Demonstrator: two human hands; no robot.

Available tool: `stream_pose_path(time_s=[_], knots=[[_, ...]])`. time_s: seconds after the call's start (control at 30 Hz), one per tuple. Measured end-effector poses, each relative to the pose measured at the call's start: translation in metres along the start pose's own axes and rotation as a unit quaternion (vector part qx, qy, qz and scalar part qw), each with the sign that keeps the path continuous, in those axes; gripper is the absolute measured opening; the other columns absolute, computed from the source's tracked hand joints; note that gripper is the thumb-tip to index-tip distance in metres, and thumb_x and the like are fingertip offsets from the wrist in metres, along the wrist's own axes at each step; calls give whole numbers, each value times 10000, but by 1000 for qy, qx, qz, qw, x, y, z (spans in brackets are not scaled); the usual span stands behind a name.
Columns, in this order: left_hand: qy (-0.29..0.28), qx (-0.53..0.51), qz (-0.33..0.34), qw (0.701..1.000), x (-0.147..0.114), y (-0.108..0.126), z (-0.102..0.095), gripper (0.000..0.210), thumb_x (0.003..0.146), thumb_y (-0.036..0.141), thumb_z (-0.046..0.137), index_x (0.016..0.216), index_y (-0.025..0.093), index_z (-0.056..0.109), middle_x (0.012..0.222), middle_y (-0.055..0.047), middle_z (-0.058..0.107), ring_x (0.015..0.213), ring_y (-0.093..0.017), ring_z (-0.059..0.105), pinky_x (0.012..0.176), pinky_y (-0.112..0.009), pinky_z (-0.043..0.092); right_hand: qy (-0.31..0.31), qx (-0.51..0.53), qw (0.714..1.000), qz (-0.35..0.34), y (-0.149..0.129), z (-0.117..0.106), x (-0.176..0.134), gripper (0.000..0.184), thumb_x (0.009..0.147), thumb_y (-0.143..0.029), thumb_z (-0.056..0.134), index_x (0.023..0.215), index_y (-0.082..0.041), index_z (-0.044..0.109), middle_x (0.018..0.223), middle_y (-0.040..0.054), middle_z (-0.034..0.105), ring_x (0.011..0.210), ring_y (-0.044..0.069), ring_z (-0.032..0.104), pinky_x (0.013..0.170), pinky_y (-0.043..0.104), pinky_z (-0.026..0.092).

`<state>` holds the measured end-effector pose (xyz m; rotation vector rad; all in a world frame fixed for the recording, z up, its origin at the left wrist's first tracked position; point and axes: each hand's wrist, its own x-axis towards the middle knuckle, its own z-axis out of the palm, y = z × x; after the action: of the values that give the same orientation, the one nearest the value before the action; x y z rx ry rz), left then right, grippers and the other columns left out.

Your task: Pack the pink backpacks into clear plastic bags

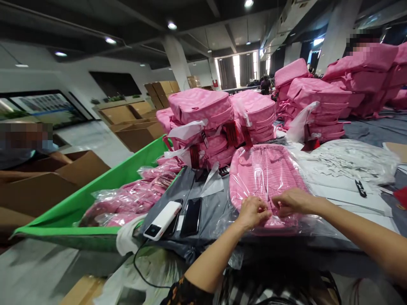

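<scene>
A pink backpack (263, 165) lies flat at the table's front edge inside a clear plastic bag (235, 190). My left hand (253, 212) rests on the bag's near part, its fingers curled in on the plastic. Just to its right, my right hand (291, 202) is bent over the same bag, fingers curled in a pinch on the film. The fingertips are small and partly hidden in both hands.
Stacked pink backpacks (200, 106) stand behind. At left, a green-edged bin (95, 231) holds bagged pink pieces. A white power bank (163, 220) and a black phone (191, 217) lie nearby. White plastic bags (356, 161) lie right. A person reaches into a carton (47, 186).
</scene>
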<state>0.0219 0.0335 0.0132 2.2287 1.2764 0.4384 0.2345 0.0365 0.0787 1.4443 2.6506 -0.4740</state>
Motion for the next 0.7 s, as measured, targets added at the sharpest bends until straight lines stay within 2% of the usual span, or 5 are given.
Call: stream_pose_path(time_s=[0.17,0.3,0.43,0.6,0.7], knots=[[-10,14,1,1000,0,0,0,163,849,353,763,750,224,754,943,-16,740,1014,-230,636,902,-362,416,89,20,986,142,9,3,-14,201,830,-308,706,896,-234,532,755,-9,646,662,176,555,582,266,288],[-2,28,10,1000,-1,5,-1,181,881,373,744,778,224,743,1009,-24,742,1067,-245,630,948,-400,433,108,26,987,113,-5,25,-29,178,860,-301,716,871,-226,556,850,5,681,750,186,595,631,281,297],[34,93,128,987,-22,0,-7,146,911,360,731,960,224,717,1259,-49,704,1290,-281,554,1118,-504,366,96,56,988,104,-8,46,-29,304,804,-366,825,954,-213,611,928,24,707,777,197,617,626,288,284],[149,201,138,958,-59,-56,-19,74,934,261,664,982,252,719,1254,-71,725,1376,-343,512,1195,-679,201,128,72,983,108,-11,53,-24,396,712,-402,910,945,-215,649,935,20,708,844,215,638,623,289,299],[109,150,97,978,-53,-96,-24,163,950,358,604,909,286,744,1276,-62,723,1253,-346,616,1124,-701,322,155,84,980,96,-11,57,-27,485,685,-452,930,1020,-228,661,998,16,697,895,207,641,676,289,391]])
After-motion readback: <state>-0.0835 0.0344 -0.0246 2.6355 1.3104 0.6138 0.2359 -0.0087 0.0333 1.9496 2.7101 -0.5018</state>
